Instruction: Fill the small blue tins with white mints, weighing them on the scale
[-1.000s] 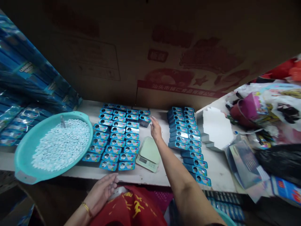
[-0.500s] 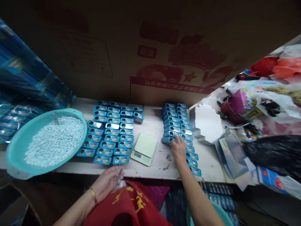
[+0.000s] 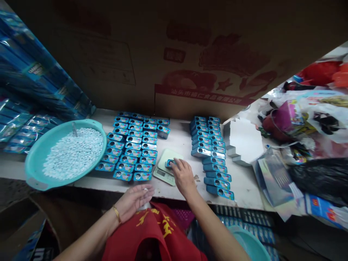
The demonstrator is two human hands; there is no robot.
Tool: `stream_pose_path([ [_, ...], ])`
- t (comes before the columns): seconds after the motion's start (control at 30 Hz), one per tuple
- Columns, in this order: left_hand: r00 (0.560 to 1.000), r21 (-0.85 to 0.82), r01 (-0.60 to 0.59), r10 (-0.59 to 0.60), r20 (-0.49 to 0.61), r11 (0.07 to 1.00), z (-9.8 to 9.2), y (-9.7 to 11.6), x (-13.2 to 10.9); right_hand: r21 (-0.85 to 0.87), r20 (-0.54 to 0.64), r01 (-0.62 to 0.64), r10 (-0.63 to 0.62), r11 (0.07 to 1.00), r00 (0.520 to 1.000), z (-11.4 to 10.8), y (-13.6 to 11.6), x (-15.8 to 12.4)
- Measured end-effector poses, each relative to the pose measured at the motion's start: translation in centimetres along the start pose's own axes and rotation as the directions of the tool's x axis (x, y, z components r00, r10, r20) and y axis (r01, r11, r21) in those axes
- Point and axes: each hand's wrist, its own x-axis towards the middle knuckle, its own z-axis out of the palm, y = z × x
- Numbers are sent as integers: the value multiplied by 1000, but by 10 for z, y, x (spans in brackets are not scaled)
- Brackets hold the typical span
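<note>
My right hand (image 3: 185, 175) grips a small blue tin (image 3: 170, 163) by its right end, at the pale kitchen scale (image 3: 164, 176). Whether the tin rests fully on the pan I cannot tell. My left hand (image 3: 137, 197) is palm up by the table's front edge, fingers loosely curled, with a small white candy (image 3: 146, 189) on them. To the left of the scale stand rows of blue tins (image 3: 130, 159) with round openings in their tops. More tins (image 3: 214, 156) stand in two columns to its right. A turquoise basin (image 3: 35, 170) holds many pale candies (image 3: 73, 154).
A large cardboard box (image 3: 122, 54) walls off the back. Wrapped blue packs (image 3: 40, 72) are stacked at the left. On the right are a white stepped carton (image 3: 244, 139), plastic bags and a black bag (image 3: 318, 177). Another turquoise basin (image 3: 250, 241) sits below the table edge.
My right hand has moved left from the right-hand columns to the scale, with a tin in its fingers. The left hand stays palm up, and a white candy now shows on it.
</note>
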Motion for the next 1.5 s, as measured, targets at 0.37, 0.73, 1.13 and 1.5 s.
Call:
stream_pose_path([
  [0.37,980,-26,48,-42,192,999,2,-14,-1,282,274,175,-254,943,928,13,-78,-44],
  [0.73,971,-2,50,-48,235,999,-9,-13,-7,302,272,198,-283,933,920,21,-86,-43],
  [1.13,604,509,-530,724,-334,678,-108,100,-9,378,-67,-217,261,900,963,-10,-1,3],
  [1.5,482,905,127,772,-414,406,-214,165,25,448,-157,-209,306,869,939,-10,10,18],
])
